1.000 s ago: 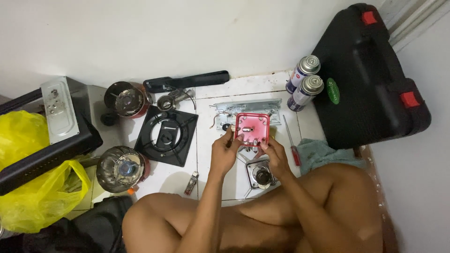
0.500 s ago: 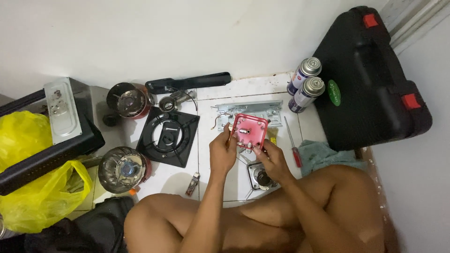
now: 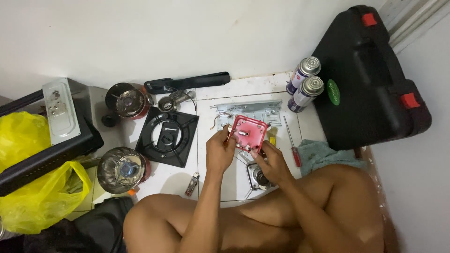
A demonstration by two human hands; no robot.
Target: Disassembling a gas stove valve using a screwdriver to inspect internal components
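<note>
My left hand (image 3: pixel 220 152) and my right hand (image 3: pixel 269 161) together hold a small red square stove part (image 3: pixel 248 131) with a metal fitting at its centre, tilted up over the white tiled floor. My left hand grips its left edge, my right its lower right edge. Directly below my right hand a small metal burner piece (image 3: pixel 257 177) lies on the tiles. A grey metal bracket (image 3: pixel 251 111) lies flat just beyond the red part. My bare knees fill the bottom of the view.
A black square pan support (image 3: pixel 166 137) lies to the left, with two round burner heads (image 3: pixel 123 99) (image 3: pixel 121 169) and a lighter (image 3: pixel 192 183). Right: a red-handled screwdriver (image 3: pixel 291 144), teal cloth (image 3: pixel 323 154), two gas canisters (image 3: pixel 304 84), black case (image 3: pixel 370 79). Yellow bags (image 3: pixel 33 197) at far left.
The red part has been lifted and tilted slightly in my hands, with my right hand shifting along its lower edge. Everything on the floor is as before.
</note>
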